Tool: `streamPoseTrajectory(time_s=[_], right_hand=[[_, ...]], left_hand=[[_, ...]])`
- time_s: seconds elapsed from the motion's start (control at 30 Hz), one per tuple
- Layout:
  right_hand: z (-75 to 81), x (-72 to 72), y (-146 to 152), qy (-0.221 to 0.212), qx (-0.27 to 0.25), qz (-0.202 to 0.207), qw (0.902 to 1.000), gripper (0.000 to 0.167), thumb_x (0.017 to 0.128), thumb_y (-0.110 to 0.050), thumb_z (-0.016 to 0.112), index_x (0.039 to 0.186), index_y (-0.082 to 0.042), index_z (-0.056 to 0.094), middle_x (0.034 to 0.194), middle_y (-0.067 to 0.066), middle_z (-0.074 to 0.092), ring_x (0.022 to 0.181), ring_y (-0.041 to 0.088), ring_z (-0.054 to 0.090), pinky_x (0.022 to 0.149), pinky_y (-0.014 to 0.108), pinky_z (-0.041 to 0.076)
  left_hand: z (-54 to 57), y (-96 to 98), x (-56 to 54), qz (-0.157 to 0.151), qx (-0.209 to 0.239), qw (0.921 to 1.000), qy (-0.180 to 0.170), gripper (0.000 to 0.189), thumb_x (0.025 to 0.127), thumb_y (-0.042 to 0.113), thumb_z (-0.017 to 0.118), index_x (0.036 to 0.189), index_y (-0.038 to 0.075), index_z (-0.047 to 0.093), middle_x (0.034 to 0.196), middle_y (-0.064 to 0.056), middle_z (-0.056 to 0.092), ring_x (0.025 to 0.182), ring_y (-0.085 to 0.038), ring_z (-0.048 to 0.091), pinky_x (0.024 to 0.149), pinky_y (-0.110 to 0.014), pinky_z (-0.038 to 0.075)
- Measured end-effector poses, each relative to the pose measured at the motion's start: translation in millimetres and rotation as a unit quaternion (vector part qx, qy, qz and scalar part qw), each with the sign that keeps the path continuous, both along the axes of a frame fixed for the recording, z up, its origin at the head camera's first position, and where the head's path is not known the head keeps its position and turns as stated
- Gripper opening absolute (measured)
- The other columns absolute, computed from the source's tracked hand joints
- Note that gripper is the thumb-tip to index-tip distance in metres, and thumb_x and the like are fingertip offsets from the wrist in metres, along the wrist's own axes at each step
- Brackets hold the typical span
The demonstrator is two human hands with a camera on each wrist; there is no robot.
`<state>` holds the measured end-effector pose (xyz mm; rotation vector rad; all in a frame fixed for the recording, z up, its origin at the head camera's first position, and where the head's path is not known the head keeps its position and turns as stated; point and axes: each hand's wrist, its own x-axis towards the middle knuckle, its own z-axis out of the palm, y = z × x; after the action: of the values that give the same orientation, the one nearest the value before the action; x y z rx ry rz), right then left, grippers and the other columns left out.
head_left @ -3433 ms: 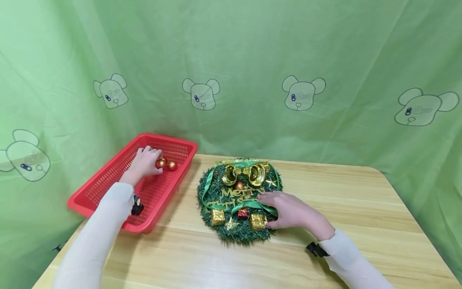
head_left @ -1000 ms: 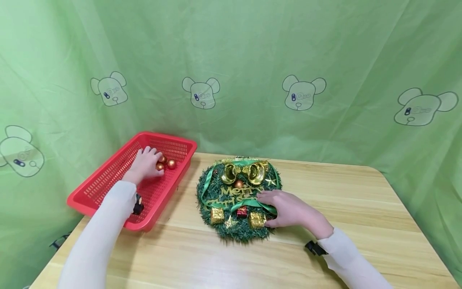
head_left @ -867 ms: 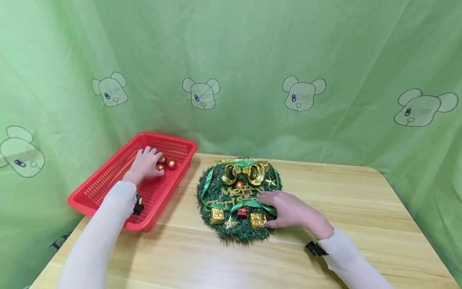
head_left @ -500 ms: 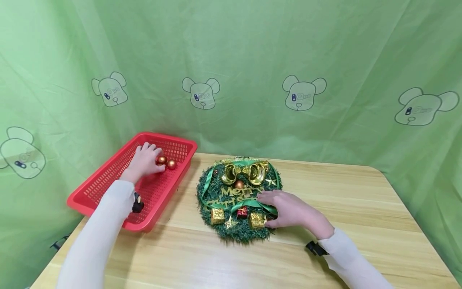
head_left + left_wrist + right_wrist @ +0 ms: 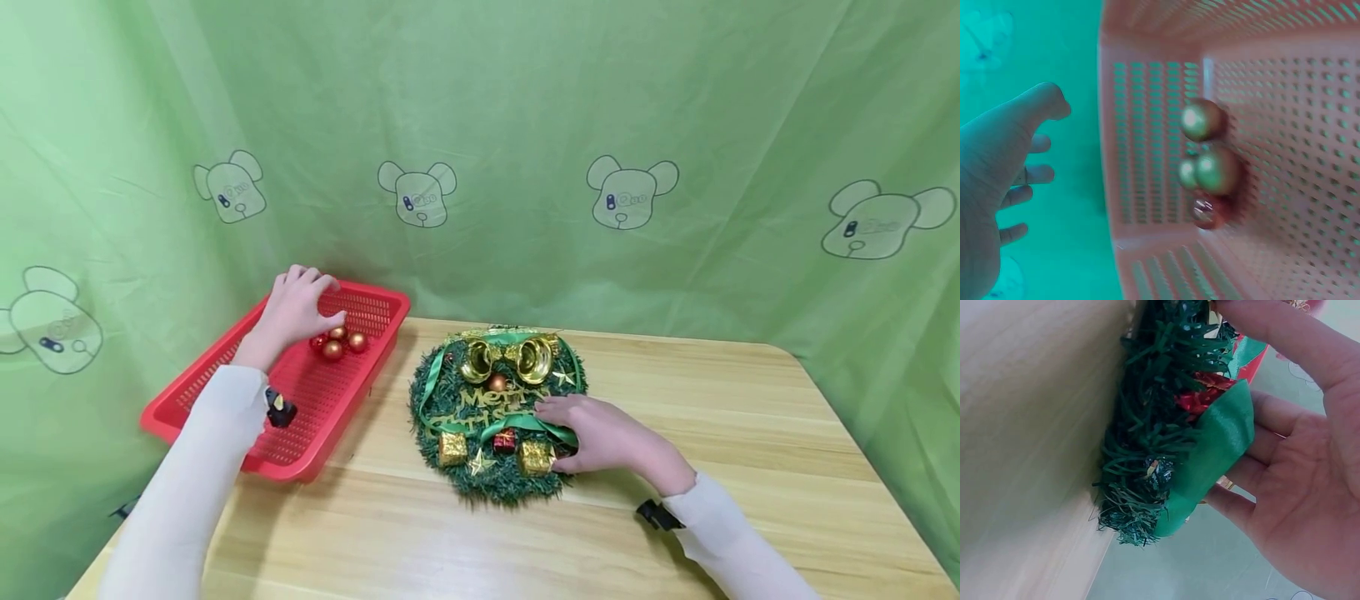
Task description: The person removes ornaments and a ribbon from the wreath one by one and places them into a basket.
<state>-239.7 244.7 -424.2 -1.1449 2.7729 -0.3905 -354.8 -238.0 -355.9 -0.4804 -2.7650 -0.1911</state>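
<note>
My left hand (image 5: 300,304) is raised over the far part of the red basket (image 5: 360,392), its fingers loosely bent and holding nothing. In the left wrist view the hand (image 5: 997,162) is outside the basket's rim. Several gold balls (image 5: 1217,170) and a shiny red ball (image 5: 1209,212) lie together at one end of the basket. A green tinsel wreath (image 5: 502,487) lies flat on the table. My right hand (image 5: 603,437) rests on its right side, fingers spread over the green ribbon (image 5: 1213,450), thumb near a gold gift box (image 5: 534,458).
Gold bells (image 5: 534,361), gold "Merry Christmas" lettering (image 5: 487,398), stars and small gift boxes decorate the wreath. The wooden table (image 5: 720,400) stands against a green curtain (image 5: 517,100) printed with bear heads.
My left hand has lifted from among the balls and moved up and away, uncovering the gold balls and the red one. The right hand has stayed on the wreath.
</note>
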Motion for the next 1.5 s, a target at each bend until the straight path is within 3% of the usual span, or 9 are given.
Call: streamPoseTrajectory(time_s=[0.4,0.63,0.87,1.07,1.5], right_hand=[[-3.1,-0.7,1.5,0.001,-0.001,0.006,1.0000,0.072,0.077,-0.033,0.086,0.138,-0.003,0.061,0.150,0.016,0.055,0.139,0.041,0.050,0.113,0.059,0.040],[-4.6,-1.1,2.6,0.002,-0.001,0.005,1.0000,0.072,0.077,-0.033,0.086,0.138,-0.003,0.061,0.150,0.016,0.055,0.139,0.041,0.050,0.113,0.059,0.040],[-2.4,-0.9,2.0,-0.001,0.000,0.006,1.0000,0.073,0.077,-0.033,0.086,0.139,-0.003,0.061,0.150,0.016,0.054,0.139,0.041,0.049,0.113,0.059,0.040],[-1.9,1.7,2.6,-0.008,-0.001,0.002,1.0000,0.073,0.077,-0.032,0.087,0.139,-0.003,0.061,0.151,0.016,0.053,0.140,0.042,0.049,0.113,0.060,0.039],[-5.0,-1.4,2.8,-0.003,-0.004,0.008,1.0000,0.074,0.076,-0.032,0.087,0.139,-0.003,0.061,0.150,0.017,0.055,0.139,0.041,0.050,0.112,0.058,0.041]], left_hand=[[36.0,54.1,11.0,-0.059,0.017,0.9970,0.047,0.044,0.085,0.035,0.074,0.119,0.008,0.067,0.119,-0.014,0.064,0.120,-0.036,0.046,0.105,-0.058,0.035],[42.7,87.8,16.3,-0.101,0.018,0.9922,0.071,0.044,0.085,0.035,0.075,0.121,0.010,0.067,0.119,-0.013,0.064,0.122,-0.035,0.047,0.107,-0.056,0.035],[35.5,120.4,21.5,-0.140,0.003,0.9872,0.077,0.047,0.085,0.036,0.074,0.124,0.009,0.067,0.120,-0.012,0.065,0.121,-0.033,0.049,0.108,-0.055,0.037],[21.9,147.8,24.7,-0.175,-0.017,0.9830,0.052,0.053,0.086,0.042,0.074,0.128,0.011,0.065,0.122,-0.008,0.065,0.119,-0.028,0.049,0.110,-0.051,0.037],[-4.0,196.7,31.1,-0.242,-0.050,0.9688,0.024,0.046,0.087,0.040,0.074,0.124,0.014,0.067,0.120,-0.004,0.066,0.119,-0.026,0.051,0.110,-0.049,0.040]])
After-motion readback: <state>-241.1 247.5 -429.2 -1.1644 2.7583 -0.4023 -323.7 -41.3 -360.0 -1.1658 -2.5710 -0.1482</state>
